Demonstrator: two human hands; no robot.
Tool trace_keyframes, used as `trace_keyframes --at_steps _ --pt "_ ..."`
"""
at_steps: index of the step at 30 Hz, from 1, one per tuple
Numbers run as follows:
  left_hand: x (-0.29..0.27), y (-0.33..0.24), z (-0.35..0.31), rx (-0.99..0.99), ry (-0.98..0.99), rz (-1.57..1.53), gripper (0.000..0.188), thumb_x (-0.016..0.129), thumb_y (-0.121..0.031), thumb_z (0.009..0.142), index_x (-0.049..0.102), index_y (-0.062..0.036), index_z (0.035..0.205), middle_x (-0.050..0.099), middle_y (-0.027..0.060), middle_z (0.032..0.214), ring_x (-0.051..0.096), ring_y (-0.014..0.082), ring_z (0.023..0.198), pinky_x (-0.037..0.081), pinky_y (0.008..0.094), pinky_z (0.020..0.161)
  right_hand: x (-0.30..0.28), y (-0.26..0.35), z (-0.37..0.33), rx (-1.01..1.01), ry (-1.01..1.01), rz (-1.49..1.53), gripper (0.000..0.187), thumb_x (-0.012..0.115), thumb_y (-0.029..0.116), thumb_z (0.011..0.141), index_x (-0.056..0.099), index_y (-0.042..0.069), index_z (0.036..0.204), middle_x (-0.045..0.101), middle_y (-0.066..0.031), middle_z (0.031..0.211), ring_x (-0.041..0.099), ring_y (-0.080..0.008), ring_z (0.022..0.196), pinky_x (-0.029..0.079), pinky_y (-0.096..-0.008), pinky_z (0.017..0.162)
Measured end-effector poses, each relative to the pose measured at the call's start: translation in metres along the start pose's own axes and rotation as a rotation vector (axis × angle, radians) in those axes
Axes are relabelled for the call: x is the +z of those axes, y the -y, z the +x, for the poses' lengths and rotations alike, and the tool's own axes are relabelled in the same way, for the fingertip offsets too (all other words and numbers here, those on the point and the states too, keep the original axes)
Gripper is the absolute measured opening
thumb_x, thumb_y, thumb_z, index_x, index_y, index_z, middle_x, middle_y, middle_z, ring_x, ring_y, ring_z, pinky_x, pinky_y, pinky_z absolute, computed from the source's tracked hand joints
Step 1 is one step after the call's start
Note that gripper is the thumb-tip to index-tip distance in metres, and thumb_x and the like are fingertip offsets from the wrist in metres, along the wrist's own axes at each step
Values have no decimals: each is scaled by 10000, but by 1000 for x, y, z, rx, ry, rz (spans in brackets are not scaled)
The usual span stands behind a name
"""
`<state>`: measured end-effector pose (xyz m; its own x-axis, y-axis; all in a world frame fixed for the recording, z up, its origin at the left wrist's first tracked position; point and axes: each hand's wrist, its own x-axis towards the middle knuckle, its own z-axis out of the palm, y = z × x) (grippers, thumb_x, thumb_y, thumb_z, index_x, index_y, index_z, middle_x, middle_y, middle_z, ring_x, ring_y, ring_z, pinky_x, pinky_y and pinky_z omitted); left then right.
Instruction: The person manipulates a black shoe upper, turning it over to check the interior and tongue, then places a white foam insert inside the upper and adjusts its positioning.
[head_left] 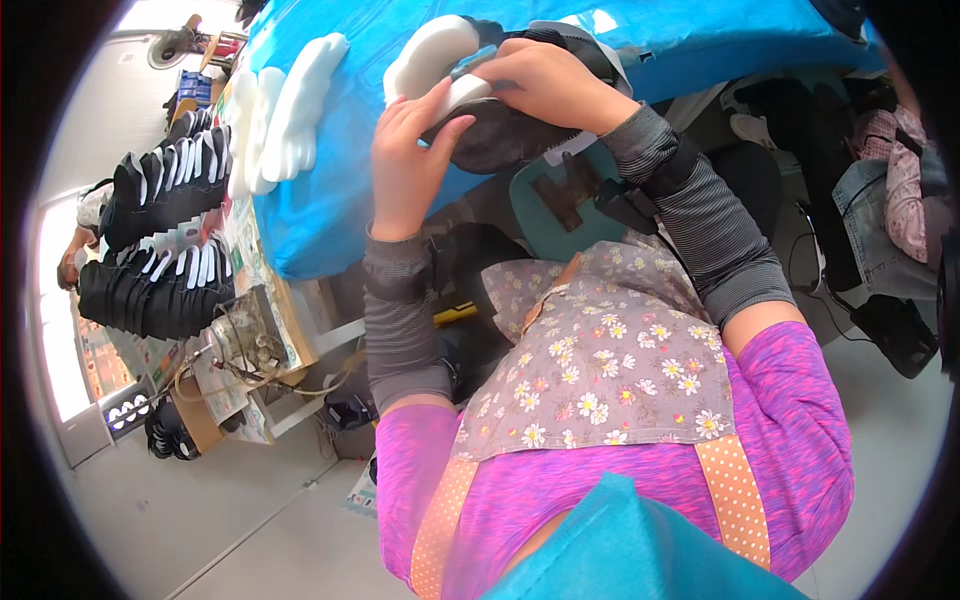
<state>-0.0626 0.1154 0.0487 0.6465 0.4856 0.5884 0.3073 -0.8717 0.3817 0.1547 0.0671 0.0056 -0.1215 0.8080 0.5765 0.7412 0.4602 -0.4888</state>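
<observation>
At the blue-covered table's near edge, my two hands work together on a white foam piece (pixel 466 96) and a dark shoe (pixel 500 138). My left hand (pixel 412 150) pinches the foam at the shoe's left end, its thumb pointing right. From the right, my right hand (pixel 550 85) closes over the foam with bent fingers. The palm covers part of the shoe, so how far the foam sits inside cannot be seen. Just behind my fingers lies another curved white foam piece (pixel 432 55). Black material with a pale rim (pixel 590 50) shows beyond my right hand.
Stacked white foam pieces (pixel 300 110) lie on the blue table cover (pixel 330 215) at left. Farther left, black shoes (pixel 165 190) stand in rows on a rack. A green chair seat (pixel 555 205) is below the table edge. Another person's arm (pixel 905 195) shows at far right.
</observation>
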Motion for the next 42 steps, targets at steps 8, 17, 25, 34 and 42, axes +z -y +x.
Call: trace_keyframes --at_steps 8,17,25,34,42 --pt "-4 -8 11 -61 33 -64 324 802 -197 789 707 -45 1059 699 127 930 647 312 880 474 398 826 -9 -2 -3 -5 66 164 291 679 61 859 712 111 1144 628 -109 984 618 -296 961 501 -375 866" --pt "5 -8 23 -24 113 50 250 795 -301 794 739 -105 938 682 57 779 629 249 760 418 377 781 -10 -12 -4 -31 34 368 342 596 -13 839 578 50 1174 730 -106 992 650 -272 965 492 -352 880" --pt "13 -6 18 -9 75 6 181 792 -285 801 760 -124 875 617 24 693 588 201 705 364 346 771 -16 -11 -6 105 11 770 430 489 -56 850 498 27 1271 732 -130 1070 654 -203 1095 447 -330 1021" --pt "-7 -15 11 4 254 275 365 836 -408 720 730 -93 872 636 85 752 605 286 770 386 395 799 -32 -64 -41 404 -670 1303 185 571 117 959 617 5 1098 704 -189 1066 679 -238 912 556 -364 850" --pt "-10 -13 1 25 173 206 321 854 -356 689 721 -118 858 622 66 731 602 275 775 384 392 792 -15 -80 -58 640 -523 179 322 726 264 902 659 -17 1042 697 -92 907 647 -166 832 520 -312 766"
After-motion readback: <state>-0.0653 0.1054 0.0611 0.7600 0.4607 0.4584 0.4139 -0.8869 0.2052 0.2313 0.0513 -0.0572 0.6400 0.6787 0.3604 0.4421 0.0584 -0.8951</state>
